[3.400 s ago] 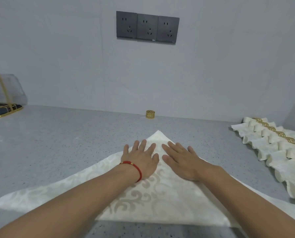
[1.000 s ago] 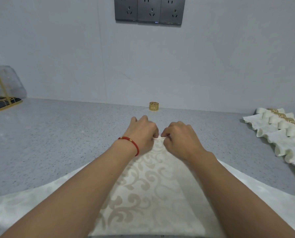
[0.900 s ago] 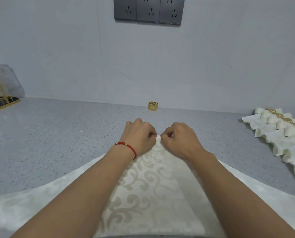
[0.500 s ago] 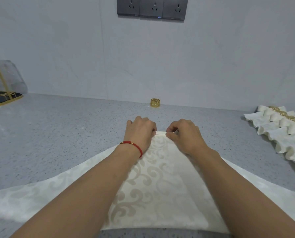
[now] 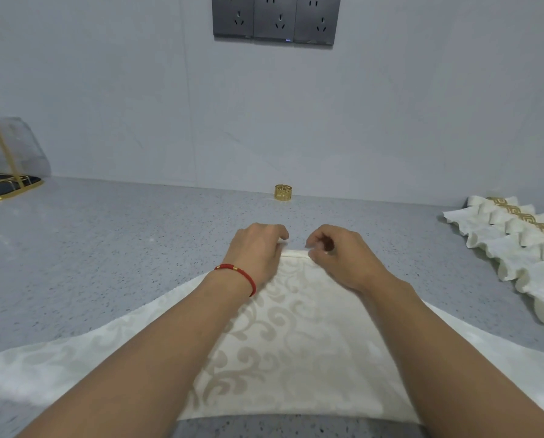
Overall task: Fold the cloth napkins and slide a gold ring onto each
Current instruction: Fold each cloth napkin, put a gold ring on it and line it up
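A cream napkin point(image 5: 289, 336) with a pale scroll pattern lies as a wide triangle on the grey counter, its far tip rolled into a narrow fold. My left hand point(image 5: 258, 251), with a red cord at the wrist, and my right hand point(image 5: 337, 254) both pinch that rolled edge with curled fingers, side by side. A single gold ring point(image 5: 283, 192) stands upright by the wall, well beyond my hands.
A row of several finished napkins with gold rings point(image 5: 517, 241) runs along the right side of the counter point(image 5: 106, 248). A gold wire holder with a clear cover point(image 5: 5, 165) stands at the far left. Dark wall sockets point(image 5: 275, 18) sit above.
Earlier my hands lay flat on the napkin's point. Since then they have curled onto the tip and rolled it towards me into a small fold, which has widened a little over the last second.
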### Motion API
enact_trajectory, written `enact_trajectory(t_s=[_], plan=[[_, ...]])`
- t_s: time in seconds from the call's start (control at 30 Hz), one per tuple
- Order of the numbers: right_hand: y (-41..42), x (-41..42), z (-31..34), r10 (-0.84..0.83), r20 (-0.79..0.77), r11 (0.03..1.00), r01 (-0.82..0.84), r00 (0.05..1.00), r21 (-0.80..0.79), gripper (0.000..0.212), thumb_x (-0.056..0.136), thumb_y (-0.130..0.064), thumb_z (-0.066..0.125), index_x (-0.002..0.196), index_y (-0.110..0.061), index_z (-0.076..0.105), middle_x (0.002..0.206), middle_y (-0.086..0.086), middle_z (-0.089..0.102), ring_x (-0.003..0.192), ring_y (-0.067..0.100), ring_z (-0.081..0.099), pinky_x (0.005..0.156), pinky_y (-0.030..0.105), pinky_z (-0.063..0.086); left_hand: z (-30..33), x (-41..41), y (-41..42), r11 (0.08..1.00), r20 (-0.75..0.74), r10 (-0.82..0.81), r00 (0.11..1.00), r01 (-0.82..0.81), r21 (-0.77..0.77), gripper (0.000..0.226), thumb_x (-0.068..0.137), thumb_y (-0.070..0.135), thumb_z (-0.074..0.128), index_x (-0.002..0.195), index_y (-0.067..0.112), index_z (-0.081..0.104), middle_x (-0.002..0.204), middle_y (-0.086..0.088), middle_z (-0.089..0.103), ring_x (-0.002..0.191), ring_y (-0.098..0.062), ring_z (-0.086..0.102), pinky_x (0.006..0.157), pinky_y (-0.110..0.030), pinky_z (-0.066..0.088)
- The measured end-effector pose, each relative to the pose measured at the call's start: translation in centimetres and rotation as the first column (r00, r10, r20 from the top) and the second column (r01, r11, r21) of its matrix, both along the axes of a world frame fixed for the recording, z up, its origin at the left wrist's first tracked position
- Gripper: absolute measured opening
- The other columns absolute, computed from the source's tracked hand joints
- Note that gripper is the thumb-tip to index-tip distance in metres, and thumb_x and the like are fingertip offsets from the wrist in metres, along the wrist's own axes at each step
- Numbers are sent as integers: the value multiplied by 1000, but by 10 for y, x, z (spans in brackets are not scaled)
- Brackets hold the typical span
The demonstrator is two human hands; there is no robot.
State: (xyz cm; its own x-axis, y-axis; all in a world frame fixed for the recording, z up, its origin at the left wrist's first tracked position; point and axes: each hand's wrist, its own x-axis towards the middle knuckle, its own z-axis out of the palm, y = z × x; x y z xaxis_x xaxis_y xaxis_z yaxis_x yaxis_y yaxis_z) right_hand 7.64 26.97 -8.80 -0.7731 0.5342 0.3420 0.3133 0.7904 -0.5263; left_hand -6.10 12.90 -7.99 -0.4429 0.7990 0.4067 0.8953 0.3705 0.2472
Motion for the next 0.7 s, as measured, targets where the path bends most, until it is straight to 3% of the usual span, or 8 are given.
enact_trajectory(t_s=[0.07,0.13,0.23,0.43,0.5,0.6,0.7], plan=[[3,1,2,9,49,1000,-10,999,22,11,91,-23,71,100,-27,76,95,-15,66,93,9,63,92,42,54,-2,-5,1,999,27,-13,1000,14,-33,24,94,7,53,87,20,72,85,-1,68,87,-27,65,78,-42,55],[3,1,5,8,98,997,-15,995,70,7,91,-24,70,93,-26,77,92,-15,67,92,11,63,91,44,53,0,-6,1,995,-8,-21,1000,20,-93,27,91,2,53,76,18,68,87,-4,63,88,-27,61,77,-43,54],[0,1,7,10,103,995,-20,995,102,8,89,-21,70,85,-28,70,88,-11,66,85,11,60,86,40,52,2,-3,-1,988,-89,-9,996,-5,-151,19,95,7,55,97,21,68,103,2,58,101,-22,52,86,-39,42],[2,6,16,72,196,996,-82,978,44,19,79,-13,66,83,-31,68,88,-10,66,81,11,61,75,34,54,17,10,-3,967,-277,-68,958,-5,-255,29,84,-1,58,104,20,58,103,2,59,102,-22,53,91,-40,36],[1,8,17,87,188,996,-86,978,-13,15,80,-17,64,82,-30,72,87,-8,69,80,11,63,73,31,55,23,13,-3,944,-264,-93,960,1,-331,30,82,-3,58,103,18,61,104,1,61,102,-23,55,93,-42,35],[2,10,15,91,106,993,-81,990,-89,11,87,-24,65,82,-28,73,84,-8,73,78,10,66,73,28,56,28,13,-4,933,-180,-76,981,6,-359,26,84,1,55,102,17,63,104,-3,61,97,-27,60,83,-38,37],[4,12,16,129,139,990,-120,982,-73,8,90,-24,72,91,-32,74,95,-10,67,84,5,61,76,22,46,28,11,-5,938,-75,-37,996,9,-347,28,87,-1,55,105,17,65,106,-6,62,91,-29,63,76,-36,49]])
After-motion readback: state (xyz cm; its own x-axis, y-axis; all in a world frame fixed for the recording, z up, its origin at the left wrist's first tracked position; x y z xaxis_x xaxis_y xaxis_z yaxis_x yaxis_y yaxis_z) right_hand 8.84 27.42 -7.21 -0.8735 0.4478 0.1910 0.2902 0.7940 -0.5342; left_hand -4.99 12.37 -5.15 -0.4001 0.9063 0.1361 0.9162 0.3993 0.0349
